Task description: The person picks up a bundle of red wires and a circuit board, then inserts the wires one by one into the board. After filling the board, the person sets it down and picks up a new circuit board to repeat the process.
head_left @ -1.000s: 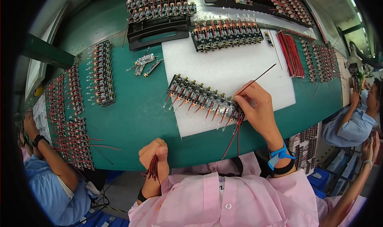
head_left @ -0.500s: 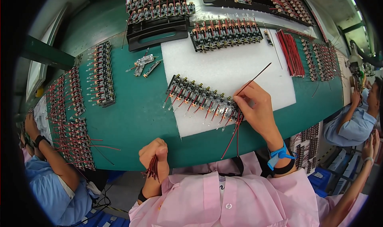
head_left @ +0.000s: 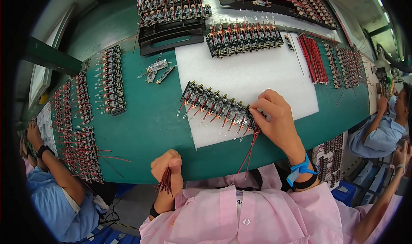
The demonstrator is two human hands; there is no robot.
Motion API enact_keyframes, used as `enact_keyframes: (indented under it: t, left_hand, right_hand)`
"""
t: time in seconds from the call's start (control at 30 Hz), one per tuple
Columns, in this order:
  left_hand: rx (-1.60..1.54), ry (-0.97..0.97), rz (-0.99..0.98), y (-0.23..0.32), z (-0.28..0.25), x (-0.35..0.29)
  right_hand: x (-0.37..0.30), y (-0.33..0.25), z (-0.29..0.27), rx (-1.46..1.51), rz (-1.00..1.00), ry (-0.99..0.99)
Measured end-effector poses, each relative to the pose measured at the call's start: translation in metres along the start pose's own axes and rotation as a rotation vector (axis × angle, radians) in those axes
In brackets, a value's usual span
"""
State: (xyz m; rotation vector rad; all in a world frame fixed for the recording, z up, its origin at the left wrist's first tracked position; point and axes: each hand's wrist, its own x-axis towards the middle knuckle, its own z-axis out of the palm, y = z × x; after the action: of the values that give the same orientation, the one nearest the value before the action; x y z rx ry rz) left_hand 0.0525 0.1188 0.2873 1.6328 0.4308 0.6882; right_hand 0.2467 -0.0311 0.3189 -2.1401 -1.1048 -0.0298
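Observation:
A row of small circuit boards (head_left: 216, 108) with clear bulbs and short red wires lies slanted on a white foam sheet (head_left: 240, 70). My right hand (head_left: 277, 117) bends over its right end, thumb and fingertips pinched at the boards; what is between them is hidden. Long red wires (head_left: 250, 151) hang down from beside that hand over the table's front edge. Closer to my body, my left hand (head_left: 166, 164) is closed around a bundle of red wires (head_left: 165, 183), whose ends droop below the fist.
Behind the foam's middle stands another board row (head_left: 244, 37). A red wire bundle (head_left: 312, 59) lies at right, loose boards (head_left: 158, 70) left of the foam. More board rows (head_left: 110, 81) line the left of the green table (head_left: 141, 124). A black tray (head_left: 171, 38) sits behind. Co-workers sit on both sides.
The long dark wire that stuck up past my right fingers is no longer seen there. My right hand has shifted slightly on the board end. The left hand stays closed on its bundle.

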Motion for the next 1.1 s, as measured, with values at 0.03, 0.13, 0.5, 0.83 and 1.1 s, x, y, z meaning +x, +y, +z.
enact_keyframes:
  t: [0.03,0.13,0.5,0.83,1.1]
  left_hand:
    - [0.002,0.003,0.002,0.000,0.000,0.000]
    - [0.009,0.013,0.011,-0.002,0.000,0.000]
    - [-0.695,0.082,-0.492,0.027,-0.005,0.021]
    - [-0.973,-0.021,-0.466,0.052,0.037,0.047]
    - [-0.878,-0.058,-0.309,0.074,0.089,0.074]
  right_hand:
    - [0.000,-0.002,-0.002,-0.022,-0.006,-0.031]
    - [0.000,-0.006,-0.007,-0.067,-0.027,-0.090]
    - [-0.008,-0.008,-0.025,-0.045,-0.095,-0.195]
    - [0.024,-0.029,-0.082,0.140,-0.034,-0.289]
    - [0.057,-0.049,-0.027,0.330,-0.251,-0.387]
